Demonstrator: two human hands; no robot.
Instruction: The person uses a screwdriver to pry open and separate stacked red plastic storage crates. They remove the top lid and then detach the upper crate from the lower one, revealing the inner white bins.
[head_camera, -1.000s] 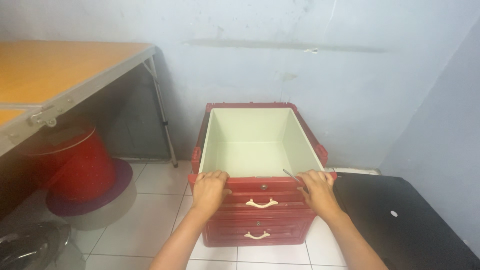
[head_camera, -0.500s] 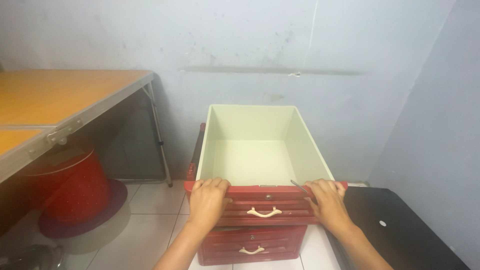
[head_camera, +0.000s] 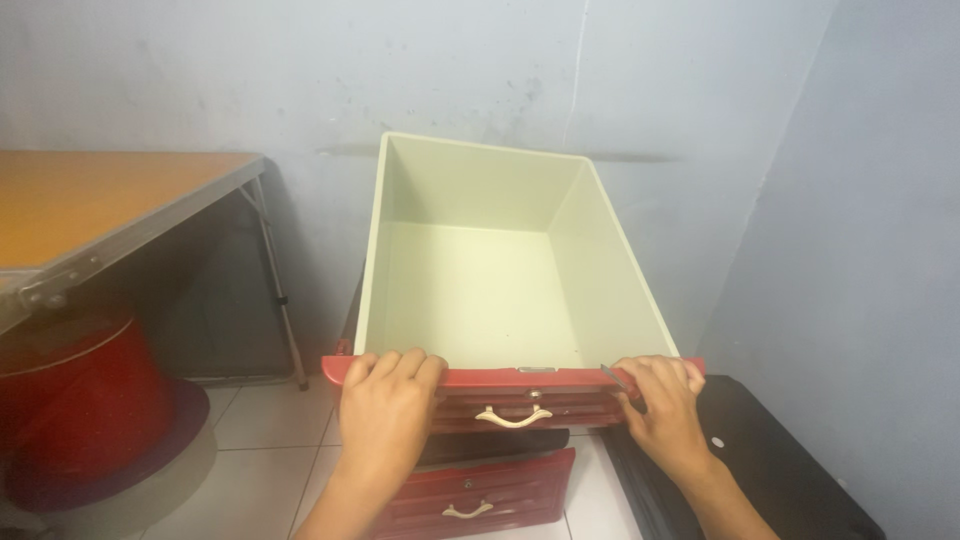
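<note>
I hold a large empty drawer (head_camera: 480, 290), pale green inside with a red front panel and a cream handle, lifted up in front of me. My left hand (head_camera: 385, 415) grips the left end of its red front edge. My right hand (head_camera: 665, 405) grips the right end, and a thin metal tool lies under its fingers. Below the drawer, the red cabinet's (head_camera: 480, 495) lower drawer front with another cream handle shows.
A folding table (head_camera: 90, 215) with an orange top stands at left. Under it sits a red bucket (head_camera: 75, 400) on the tiled floor. A black flat object (head_camera: 770, 470) lies at lower right. Blue-grey walls close in behind and at right.
The drawer has risen clear of the red cabinet and come toward me, tilted so its inside faces the camera. Both hands kept their grip on the front edge.
</note>
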